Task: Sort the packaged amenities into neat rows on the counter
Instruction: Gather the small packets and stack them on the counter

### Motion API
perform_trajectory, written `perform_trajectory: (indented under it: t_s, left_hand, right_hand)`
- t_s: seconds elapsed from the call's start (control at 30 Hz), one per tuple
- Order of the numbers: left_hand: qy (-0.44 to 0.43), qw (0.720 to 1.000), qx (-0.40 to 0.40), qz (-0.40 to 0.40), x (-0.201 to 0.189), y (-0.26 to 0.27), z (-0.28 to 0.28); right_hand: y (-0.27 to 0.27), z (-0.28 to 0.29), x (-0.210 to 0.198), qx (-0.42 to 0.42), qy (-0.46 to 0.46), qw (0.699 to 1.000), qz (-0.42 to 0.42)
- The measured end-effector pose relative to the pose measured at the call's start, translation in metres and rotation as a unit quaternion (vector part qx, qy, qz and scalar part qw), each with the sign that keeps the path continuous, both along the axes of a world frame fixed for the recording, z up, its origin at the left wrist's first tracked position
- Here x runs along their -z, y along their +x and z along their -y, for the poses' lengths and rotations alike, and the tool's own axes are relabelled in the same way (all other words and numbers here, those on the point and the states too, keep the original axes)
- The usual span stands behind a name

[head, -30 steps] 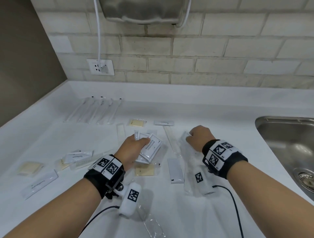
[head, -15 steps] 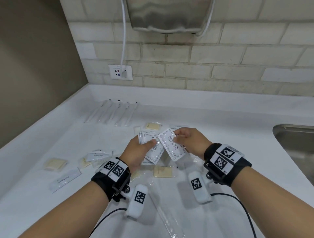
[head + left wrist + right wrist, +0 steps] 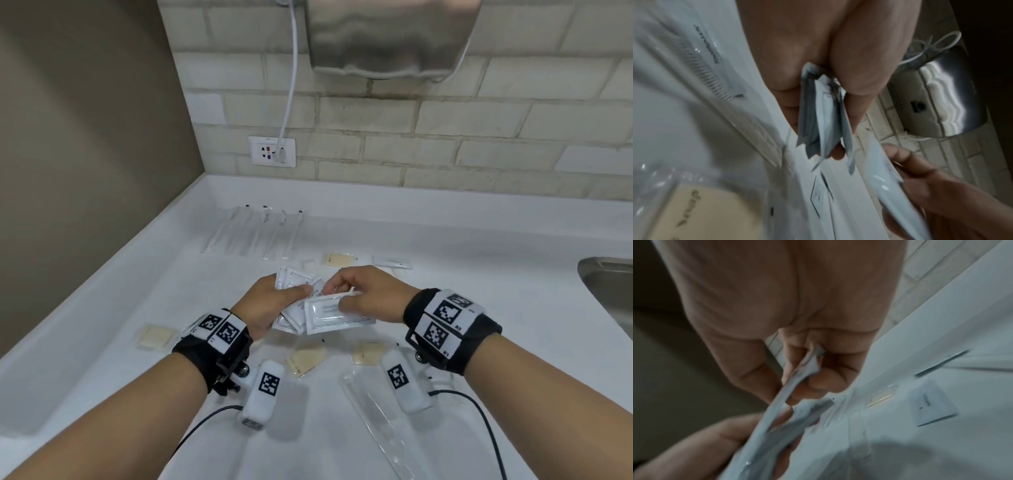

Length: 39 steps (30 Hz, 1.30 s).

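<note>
My left hand (image 3: 274, 301) grips a fanned stack of flat white sachets (image 3: 294, 284) above the middle of the white counter (image 3: 479, 274); the left wrist view shows the sachets (image 3: 822, 123) pinched between thumb and fingers. My right hand (image 3: 363, 294) pinches one white sachet (image 3: 337, 313) and holds it flat against the front of the stack. In the right wrist view that sachet (image 3: 797, 379) runs edge-on between thumb and fingers. A row of long clear packets (image 3: 253, 233) lies at the back left.
Loose cream soap packets (image 3: 156, 337) (image 3: 306, 359) (image 3: 368, 353) (image 3: 339, 259), a white sachet (image 3: 392, 262) and a long clear packet (image 3: 380, 418) lie scattered on the counter. A steel sink (image 3: 609, 284) sits at the right edge. A hand dryer (image 3: 387, 37) and wall socket (image 3: 272, 151) are on the tiled wall.
My right hand picked one sachet off the counter and carried it left to the stack in my left hand. Both hands rose slightly, and the view tilted up.
</note>
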<state>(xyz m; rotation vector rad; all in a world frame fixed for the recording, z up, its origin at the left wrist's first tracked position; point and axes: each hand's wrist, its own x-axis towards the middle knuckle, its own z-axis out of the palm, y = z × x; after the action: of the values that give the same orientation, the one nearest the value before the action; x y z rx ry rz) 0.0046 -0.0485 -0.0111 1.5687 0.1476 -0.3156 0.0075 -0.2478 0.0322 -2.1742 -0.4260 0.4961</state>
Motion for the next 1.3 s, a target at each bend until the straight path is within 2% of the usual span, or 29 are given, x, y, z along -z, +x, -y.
perform_trajectory:
  t_s: [0.1,0.17,0.27,0.37,0.5,0.6,0.67,0.77,0.87,0.97,1.1,1.2,1.3]
  left_hand:
    - [-0.012,0.999,0.048,-0.007,-0.001,-0.001,-0.009]
    - [-0.022,0.998,0.052,-0.007,0.000,-0.003,-0.015]
    - [-0.029,0.996,0.086,-0.009,-0.002,-0.007,-0.023]
    - [0.017,0.989,0.149,0.015,-0.003,-0.009,-0.030]
    - [0.134,0.976,0.166,0.051,-0.010,-0.003,-0.038]
    - [0.251,0.943,0.191,0.103,-0.022,0.002,-0.040]
    - [0.313,0.914,0.220,0.132,-0.026,0.006,-0.038]
    - [0.362,0.890,0.229,0.156,-0.020,0.006,-0.032]
    - [0.428,0.851,0.237,0.190,-0.006,0.000,-0.026]
    - [0.462,0.832,0.230,0.204,0.006,-0.007,-0.025]
    - [0.468,0.834,0.209,0.202,0.015,-0.009,-0.022]
    - [0.440,0.855,0.196,0.193,0.026,-0.015,-0.016]
    - [0.457,0.841,0.205,0.202,0.036,-0.017,-0.011]
  right_hand:
    - [0.004,-0.019,0.007,0.043,0.028,0.998,0.040]
    - [0.006,-0.027,0.012,0.076,0.040,0.995,0.056]
    - [0.008,-0.036,0.019,0.079,0.013,0.995,0.062]
    - [0.012,-0.045,0.018,0.055,-0.015,0.996,0.067]
    - [0.017,-0.049,0.016,0.029,0.000,0.996,0.087]
    - [0.016,-0.050,0.012,-0.028,0.011,0.998,0.062]
    - [0.015,-0.052,0.009,-0.063,-0.024,0.995,0.069]
    - [0.018,-0.052,0.014,-0.067,-0.083,0.989,0.103]
    - [0.015,-0.051,0.025,-0.085,-0.154,0.979,0.107]
    - [0.009,-0.054,0.038,-0.087,-0.182,0.973,0.116]
    - [0.008,-0.055,0.048,-0.053,-0.184,0.972,0.136]
    - [0.006,-0.055,0.048,-0.057,-0.248,0.955,0.155]
    - [0.001,-0.055,0.051,-0.052,-0.298,0.935,0.185]
